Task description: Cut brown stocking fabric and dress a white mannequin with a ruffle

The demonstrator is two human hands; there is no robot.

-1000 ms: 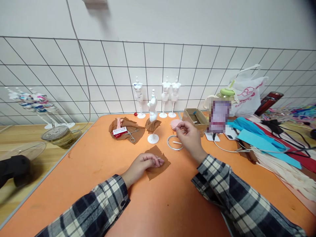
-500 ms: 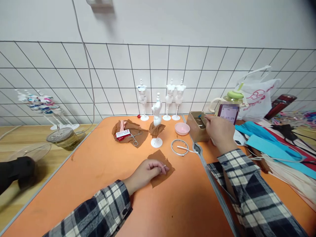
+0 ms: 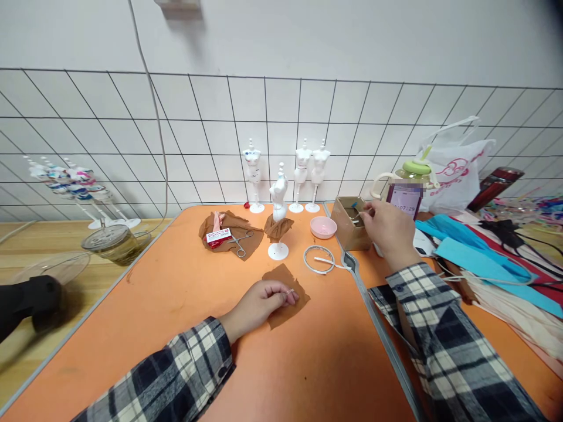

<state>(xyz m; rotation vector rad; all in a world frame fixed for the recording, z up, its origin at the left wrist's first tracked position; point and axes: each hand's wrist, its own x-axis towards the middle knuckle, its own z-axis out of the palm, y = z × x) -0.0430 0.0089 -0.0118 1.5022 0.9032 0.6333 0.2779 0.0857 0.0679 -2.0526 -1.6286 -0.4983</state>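
My left hand (image 3: 263, 302) rests on a brown fabric piece (image 3: 287, 287) on the orange table (image 3: 176, 328), fingers curled and pinching a small pale thing I cannot make out. My right hand (image 3: 389, 231) reaches over the open cardboard box (image 3: 349, 231), fingertips pinched at something small inside its rim. A white mini mannequin (image 3: 278, 208) with brown cloth round its base stands just beyond the fabric piece. A pink bowl (image 3: 323, 227) and a white ring of cord (image 3: 320, 260) lie between the mannequin and the box.
More brown fabric with small scissors (image 3: 240, 243) and a red-white label lies at the back left. Three white mannequins (image 3: 303, 173) stand by the wire grid. A phone (image 3: 404, 202), green-lidded cup, plastic bag and blue and cream fabric strips (image 3: 479, 252) crowd the right. A glass jar (image 3: 108, 243) sits left.
My right hand moved from near the pink bowl rightward to the cardboard box and now dips its fingers in. My left hand stayed on the brown fabric piece.
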